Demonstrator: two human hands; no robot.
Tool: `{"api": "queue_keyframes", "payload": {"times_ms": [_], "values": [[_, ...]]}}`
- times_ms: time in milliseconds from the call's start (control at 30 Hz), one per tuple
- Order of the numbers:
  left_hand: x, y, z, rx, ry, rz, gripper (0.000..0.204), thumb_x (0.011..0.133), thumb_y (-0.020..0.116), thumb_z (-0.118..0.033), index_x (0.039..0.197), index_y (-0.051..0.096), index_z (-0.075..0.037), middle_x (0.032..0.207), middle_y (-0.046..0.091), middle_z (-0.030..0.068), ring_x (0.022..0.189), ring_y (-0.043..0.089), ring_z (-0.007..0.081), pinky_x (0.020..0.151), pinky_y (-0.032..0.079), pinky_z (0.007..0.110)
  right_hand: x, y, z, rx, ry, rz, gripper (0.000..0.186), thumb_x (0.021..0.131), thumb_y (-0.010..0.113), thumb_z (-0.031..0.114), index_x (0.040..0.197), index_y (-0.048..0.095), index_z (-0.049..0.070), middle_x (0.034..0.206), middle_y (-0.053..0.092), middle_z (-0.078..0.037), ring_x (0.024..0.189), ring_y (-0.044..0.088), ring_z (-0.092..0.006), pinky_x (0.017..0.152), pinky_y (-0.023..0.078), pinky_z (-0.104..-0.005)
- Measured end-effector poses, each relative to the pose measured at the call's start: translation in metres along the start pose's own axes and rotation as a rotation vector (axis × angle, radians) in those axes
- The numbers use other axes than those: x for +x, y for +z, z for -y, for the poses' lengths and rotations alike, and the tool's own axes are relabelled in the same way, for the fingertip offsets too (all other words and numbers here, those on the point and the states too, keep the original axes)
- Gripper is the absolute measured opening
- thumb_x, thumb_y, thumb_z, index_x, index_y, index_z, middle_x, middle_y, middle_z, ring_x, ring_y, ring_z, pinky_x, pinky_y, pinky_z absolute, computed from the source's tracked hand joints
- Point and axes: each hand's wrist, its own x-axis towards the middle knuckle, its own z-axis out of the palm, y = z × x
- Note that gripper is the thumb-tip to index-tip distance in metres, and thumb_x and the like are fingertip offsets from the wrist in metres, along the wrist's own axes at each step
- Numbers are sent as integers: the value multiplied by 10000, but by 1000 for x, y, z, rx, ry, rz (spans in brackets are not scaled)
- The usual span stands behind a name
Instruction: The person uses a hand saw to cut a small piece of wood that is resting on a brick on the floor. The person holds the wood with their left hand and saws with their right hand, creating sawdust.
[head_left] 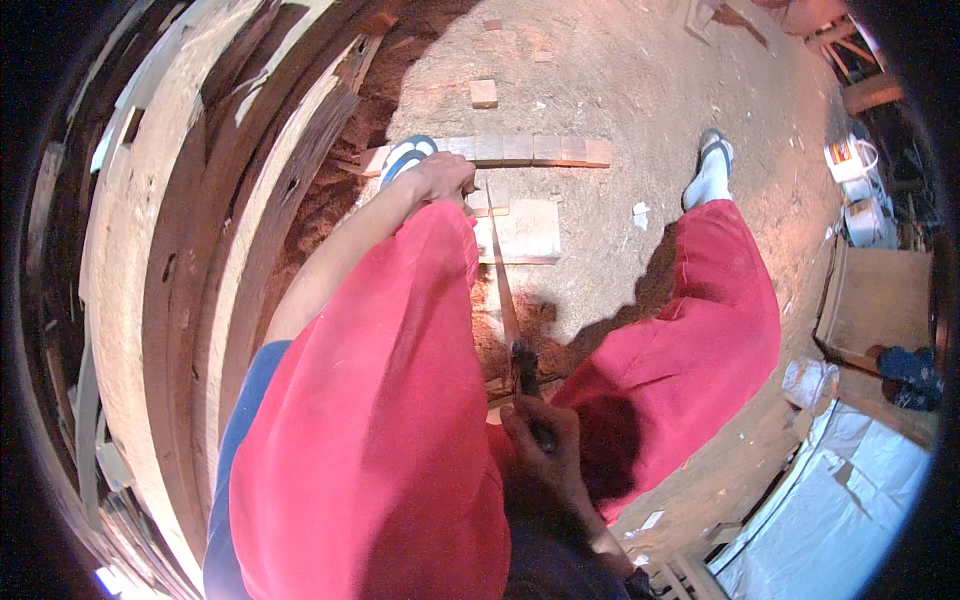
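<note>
Red trousers (370,400) dominate the head view as my right hand (547,440) wraps around a long-bladed tool (506,305), its tip near a wooden block (497,210) between my feet; my left hand (445,180) curls beside it, its hold hidden. Buckets (852,168) stand at right, contents too unclear to tell.

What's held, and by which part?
Right hand: a long, tapering saw-like tool, by its dark handle. Left hand: near the row of wooden blocks; its grip can't be told.

Stacked timber (118,255), small wood blocks (518,151) and a saw (506,300) show a woodworking workshop.
</note>
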Motion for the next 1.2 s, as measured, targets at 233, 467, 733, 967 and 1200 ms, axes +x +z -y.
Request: {"api": "queue_keyframes", "payload": {"times_ms": [233,467,733,967,1200], "values": [[9,-1,-8,73,-82,138,513,678,843,-477,997,785,-79,1031,751,192,1047,713,359,916,550,450,-30,23,6,-35,-128,-372,210,974,716,97,819,587,38,703,517,23,597,447,-68,536,383,-263],[5,-6,-5,61,-118,189,415,718,801,-385,998,766,-80,1073,734,209,1063,692,403,907,545,464,-41,0,-55,-104,-177,-30,377,970,717,40,1263,488,-19,1161,558,-117,868,565,-151,717,480,-295],[10,-2,-5,57,-66,148,418,727,787,-415,980,767,-83,1028,735,231,1018,702,406,869,548,481,-49,-4,-83,12,-293,-2,122,969,712,100,977,612,30,944,550,-42,749,497,-117,656,428,-317],[6,20,16,30,-54,-31,483,646,832,-516,790,776,-58,815,727,221,811,715,412,745,560,507,-85,-40,1,119,70,-174,339,919,744,74,650,539,72,641,533,12,599,464,-72,536,343,-290],[-23,-2,-33,16,-142,-80,427,614,843,-428,825,742,-70,840,730,188,867,716,394,760,569,497,-6,-123,49,-98,-529,1,231,948,699,94,769,557,64,649,544,23,557,502,-71,520,393,-265]]}}
